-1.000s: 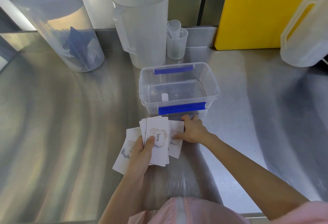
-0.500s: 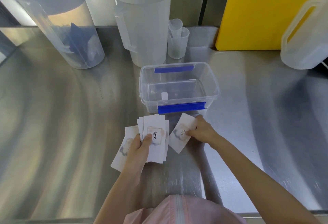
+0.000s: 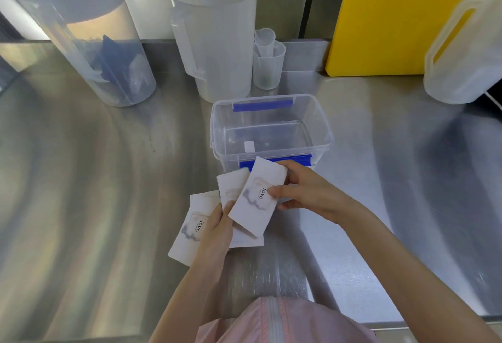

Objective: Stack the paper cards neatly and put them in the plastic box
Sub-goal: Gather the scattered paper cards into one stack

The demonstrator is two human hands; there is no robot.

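My left hand [image 3: 217, 230] grips a loose stack of white cards [image 3: 234, 188] printed "love.". My right hand [image 3: 307, 193] pinches one more card [image 3: 256, 197] by its right edge and lays it slanted over the top of that stack. Another card [image 3: 191, 230] lies flat on the steel counter, partly under my left hand. The clear plastic box [image 3: 271, 128] with blue clips stands open just beyond my hands, with only a small white piece inside.
A tall clear canister [image 3: 89, 44] stands at the back left. A large frosted jug [image 3: 214, 36] and small measuring cups [image 3: 267, 57] stand behind the box. A yellow board [image 3: 394, 17] leans on the back wall, with another plastic jug [image 3: 467, 52] at the right.
My right hand picked a single card off the counter near the box and carried it left onto the stack in my left hand. The left hand stayed in place.
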